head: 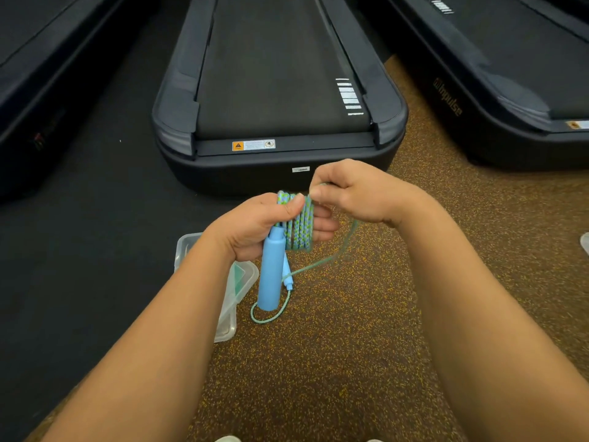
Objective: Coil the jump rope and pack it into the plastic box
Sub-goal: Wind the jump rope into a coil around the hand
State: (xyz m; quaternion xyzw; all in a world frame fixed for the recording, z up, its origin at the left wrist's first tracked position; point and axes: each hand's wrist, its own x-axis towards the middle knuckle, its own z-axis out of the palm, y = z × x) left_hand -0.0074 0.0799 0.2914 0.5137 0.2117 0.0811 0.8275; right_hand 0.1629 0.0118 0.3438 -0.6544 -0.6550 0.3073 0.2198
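Note:
My left hand (255, 226) grips a blue jump rope handle (270, 275) that points down, with several turns of the blue-green braided jump rope (298, 224) wound around its fingers. My right hand (357, 193) pinches the free strand of the rope just right of the coil. That loose strand (318, 266) hangs blurred toward the floor and loops near a second small blue handle end (287, 279). The clear plastic box (229, 314) lies on the floor under my left wrist, partly hidden by my arm.
The rear end of a black treadmill (277, 122) stands right ahead. More treadmills flank it at the left (47, 90) and the right (510, 90). The floor is black rubber at the left and speckled brown (350, 346) under my hands.

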